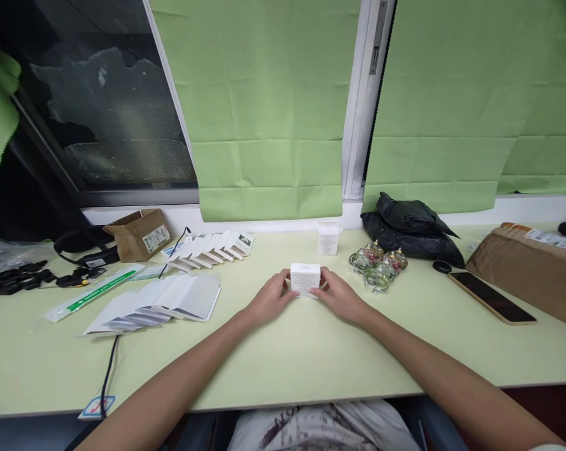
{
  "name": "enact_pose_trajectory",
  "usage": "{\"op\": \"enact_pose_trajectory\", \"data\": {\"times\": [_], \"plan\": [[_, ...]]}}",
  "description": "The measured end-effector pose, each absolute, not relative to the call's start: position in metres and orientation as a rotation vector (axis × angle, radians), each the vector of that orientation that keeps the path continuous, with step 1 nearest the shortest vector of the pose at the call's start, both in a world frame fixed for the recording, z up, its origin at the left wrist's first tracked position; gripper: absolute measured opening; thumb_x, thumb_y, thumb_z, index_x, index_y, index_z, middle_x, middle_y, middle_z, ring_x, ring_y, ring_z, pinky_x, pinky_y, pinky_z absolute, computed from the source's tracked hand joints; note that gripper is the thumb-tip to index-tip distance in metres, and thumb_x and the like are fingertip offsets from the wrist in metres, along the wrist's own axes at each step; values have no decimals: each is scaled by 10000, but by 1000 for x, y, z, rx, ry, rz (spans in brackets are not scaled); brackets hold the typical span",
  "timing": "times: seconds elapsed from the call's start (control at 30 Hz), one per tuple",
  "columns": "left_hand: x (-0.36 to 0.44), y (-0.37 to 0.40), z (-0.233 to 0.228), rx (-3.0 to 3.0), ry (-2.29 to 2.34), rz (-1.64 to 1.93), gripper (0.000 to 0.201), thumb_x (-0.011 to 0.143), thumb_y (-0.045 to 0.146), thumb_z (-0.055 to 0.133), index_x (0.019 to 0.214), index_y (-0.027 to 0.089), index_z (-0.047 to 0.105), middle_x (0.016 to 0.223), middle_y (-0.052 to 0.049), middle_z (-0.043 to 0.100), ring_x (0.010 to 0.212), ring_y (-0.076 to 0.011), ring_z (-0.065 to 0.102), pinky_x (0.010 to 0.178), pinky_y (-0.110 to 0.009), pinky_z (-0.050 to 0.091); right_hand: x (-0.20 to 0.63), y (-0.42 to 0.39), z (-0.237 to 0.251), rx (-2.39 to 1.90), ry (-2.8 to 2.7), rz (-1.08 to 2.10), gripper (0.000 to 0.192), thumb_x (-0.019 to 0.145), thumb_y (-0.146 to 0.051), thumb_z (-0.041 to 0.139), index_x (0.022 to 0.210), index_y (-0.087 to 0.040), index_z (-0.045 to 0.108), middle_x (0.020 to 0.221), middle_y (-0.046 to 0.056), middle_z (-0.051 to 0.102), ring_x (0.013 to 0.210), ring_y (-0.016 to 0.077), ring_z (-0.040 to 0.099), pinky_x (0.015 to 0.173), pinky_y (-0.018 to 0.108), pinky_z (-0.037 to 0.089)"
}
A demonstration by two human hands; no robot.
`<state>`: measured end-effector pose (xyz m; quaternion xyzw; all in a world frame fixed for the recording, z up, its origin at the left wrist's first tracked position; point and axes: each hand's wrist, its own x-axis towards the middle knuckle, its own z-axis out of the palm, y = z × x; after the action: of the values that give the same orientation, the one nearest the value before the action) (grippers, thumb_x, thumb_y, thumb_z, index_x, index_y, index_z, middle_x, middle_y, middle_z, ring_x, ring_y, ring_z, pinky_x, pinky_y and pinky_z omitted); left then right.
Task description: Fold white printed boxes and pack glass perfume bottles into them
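Shirt: white printed fabric (311, 429) nearest the lens, at the table (283, 363) edge.
Left hand (270, 299): fingers pressed to the white box (305, 279), left side.
Right hand (340, 297): clasping the box's right side.
Box: on the table, mid-desk.
Glass bottles (377, 266): just right of the box.
Phone (492, 297): further right.

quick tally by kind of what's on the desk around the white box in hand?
Small white cardboard boxes: 2, one held between left hand and right hand, one upright behind it
Clear glass jars in a cluster: about 4
Black smartphone: 1
Brown cardboard boxes: 2
Black plastic bag: 1
Total: about 10
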<state>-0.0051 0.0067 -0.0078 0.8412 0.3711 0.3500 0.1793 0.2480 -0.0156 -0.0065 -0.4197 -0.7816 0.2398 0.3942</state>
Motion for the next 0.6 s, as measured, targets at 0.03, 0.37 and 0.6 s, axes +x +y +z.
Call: {"op": "enact_pose_trajectory", "data": {"times": [0.03, 0.37, 0.6], "plan": [[-6, 9, -9, 2378, 1066, 1004, 341, 957, 352, 642, 1266, 222, 575, 1030, -65, 691, 884, -227, 656, 757, -356, 550, 248, -15, -8, -1056, -1992, 588, 299, 967, -301, 610, 1251, -234, 545, 1160, 69, 660, 980, 221, 636, 855, 404, 544], [-20, 25, -4, 2234, 1589, 989, 320, 876, 433, 682, 1040, 225, 502, 952, -51, 661, 818, -225, 615, 678, -329, 467, 248, -16, -11, -1129, -1996, 598, 378, 978, -342, 585, 1339, -273, 499, 1215, 58, 617, 1004, 198, 622, 915, 400, 546], [-8, 3, 7, 2247, 1316, 910, 304, 923, 484, 640, 1043, 242, 500, 974, -31, 665, 839, -210, 622, 722, -329, 473, 246, -20, -9, -1105, -2036, 656, 362, 984, -359, 581, 1335, -291, 525, 1330, 62, 623, 1142, 231, 637, 1008, 433, 521]]}}
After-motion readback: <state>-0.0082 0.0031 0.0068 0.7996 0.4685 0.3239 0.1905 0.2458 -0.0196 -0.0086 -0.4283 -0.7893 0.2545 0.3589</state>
